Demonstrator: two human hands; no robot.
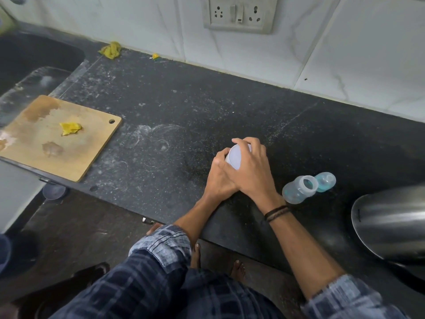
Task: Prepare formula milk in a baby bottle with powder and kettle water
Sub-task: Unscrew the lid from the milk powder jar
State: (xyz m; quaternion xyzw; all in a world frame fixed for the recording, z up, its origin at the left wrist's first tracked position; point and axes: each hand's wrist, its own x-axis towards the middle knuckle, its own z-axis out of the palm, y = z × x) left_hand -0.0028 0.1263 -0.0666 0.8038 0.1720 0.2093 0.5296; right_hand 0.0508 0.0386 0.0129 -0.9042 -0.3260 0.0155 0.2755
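My left hand [219, 178] grips the white powder tub [227, 160] on the table [184, 107], and my right hand [253, 171] curls over its lid [235, 155], so I judge no powder is out yet. Just right of my hands the baby bottle [296, 192] sits open, seemingly empty, its blue cap [325, 181] beside it, the kettle [391, 226] beyond.

Black speckled stone counter [184, 107] runs below white wall tiles [138, 26] bearing a socket plate [239, 13].
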